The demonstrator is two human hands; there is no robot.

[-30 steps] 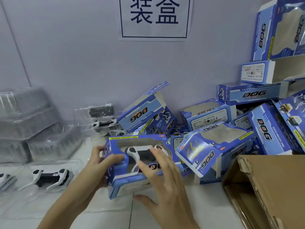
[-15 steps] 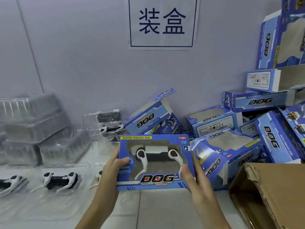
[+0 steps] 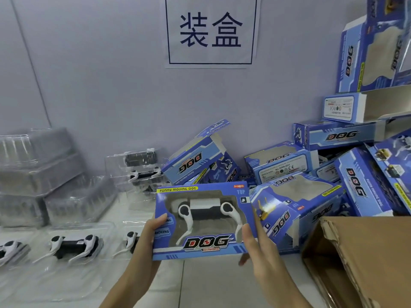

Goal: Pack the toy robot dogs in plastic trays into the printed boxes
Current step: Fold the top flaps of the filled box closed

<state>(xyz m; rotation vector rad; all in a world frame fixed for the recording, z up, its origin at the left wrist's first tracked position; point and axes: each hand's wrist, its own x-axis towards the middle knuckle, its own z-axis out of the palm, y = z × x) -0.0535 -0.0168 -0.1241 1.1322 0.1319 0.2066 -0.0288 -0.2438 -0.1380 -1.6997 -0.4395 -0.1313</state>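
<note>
I hold the blue printed window box (image 3: 203,221) upright above the white desk (image 3: 211,283) — my left hand (image 3: 148,236) gripping its left edge, my right hand (image 3: 255,247) clamped on its right edge. The white-and-black toy robot dog (image 3: 205,211) shows inside. Empty blue boxes (image 3: 295,210) lie piled just right; a brown cardboard carton (image 3: 364,252) sits nearer.

Packed printed box (image 3: 203,221), toy robot dog (image 3: 205,213) visible through window, held upright by left hand (image 3: 149,235) and right hand (image 3: 255,245). Empty boxes (image 3: 295,196) piled right; trayed dogs (image 3: 73,243) left; cardboard carton (image 3: 364,258) lower right.
</note>
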